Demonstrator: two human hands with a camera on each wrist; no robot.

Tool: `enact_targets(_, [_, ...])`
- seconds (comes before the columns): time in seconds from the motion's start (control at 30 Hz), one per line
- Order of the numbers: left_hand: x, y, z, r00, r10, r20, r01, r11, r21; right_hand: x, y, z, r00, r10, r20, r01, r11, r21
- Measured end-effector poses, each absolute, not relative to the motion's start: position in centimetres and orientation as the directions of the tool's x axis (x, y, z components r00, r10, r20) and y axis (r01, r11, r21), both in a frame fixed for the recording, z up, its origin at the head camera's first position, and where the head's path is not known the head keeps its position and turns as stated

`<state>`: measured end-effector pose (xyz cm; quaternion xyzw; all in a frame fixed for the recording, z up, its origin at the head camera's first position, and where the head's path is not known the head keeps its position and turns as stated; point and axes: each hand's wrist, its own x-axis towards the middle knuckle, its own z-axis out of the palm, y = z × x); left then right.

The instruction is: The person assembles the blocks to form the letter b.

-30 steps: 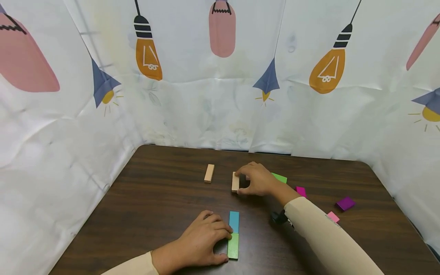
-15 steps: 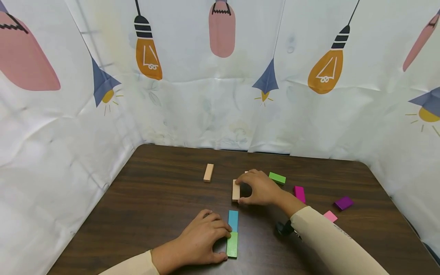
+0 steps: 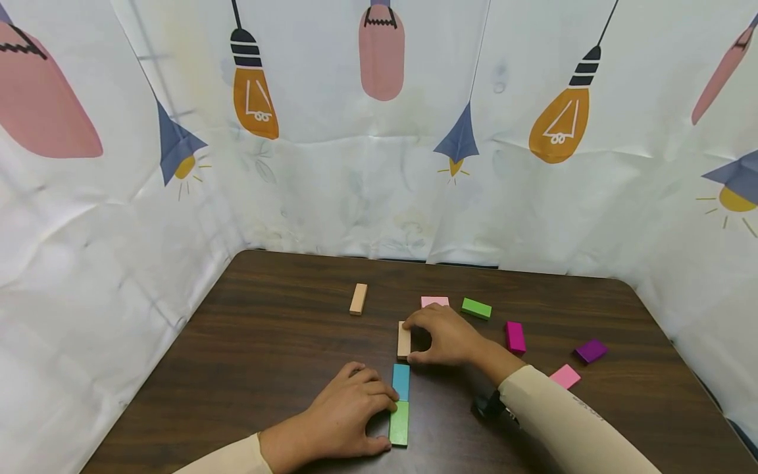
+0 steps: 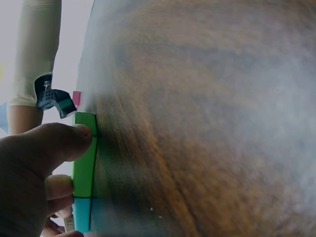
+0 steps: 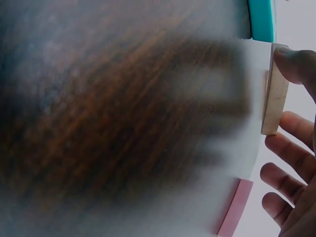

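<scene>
A light green block (image 3: 399,424) and a blue block (image 3: 401,382) lie end to end in a line on the table. My left hand (image 3: 351,415) holds the green block from its left side, thumb near its close end and fingers by the joint with the blue one. My right hand (image 3: 445,334) pinches a plain wooden block (image 3: 404,341) by its two ends, between thumb and fingers. In the head view this block is in line with the blue block, just beyond its far end. The right wrist view shows a small gap between the wooden block (image 5: 275,96) and the blue block (image 5: 262,19).
Another wooden block (image 3: 358,299) lies at the back left of the dark wood table (image 3: 284,329). Around the right arm are a pink block (image 3: 435,301), a green block (image 3: 476,309), a magenta block (image 3: 516,337), a purple block (image 3: 591,351) and another pink block (image 3: 565,376).
My right hand has drawn the wooden block nearer, up to the far end of the blue block. The pink block behind that hand has come into view. My left hand stays put.
</scene>
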<state>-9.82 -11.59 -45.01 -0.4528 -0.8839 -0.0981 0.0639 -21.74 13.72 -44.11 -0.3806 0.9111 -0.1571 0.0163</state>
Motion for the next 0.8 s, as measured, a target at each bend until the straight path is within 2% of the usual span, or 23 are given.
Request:
enact_targets(0.33, [-9.83,-11.59,-45.11,-0.584,0.789,0.193,0.812,0.572,0.119,-21.60,13.70,-44.37,-0.687,-0.719,0.100,-0.709,0.635,-0.306])
enact_targets(0.8, [-9.83,-11.73,-45.12,-0.569,0.792,0.221,0.821,0.562,0.098,-21.52,13.85,-44.36,-0.695,-0.718,0.035,-0.685,0.646,-0.337])
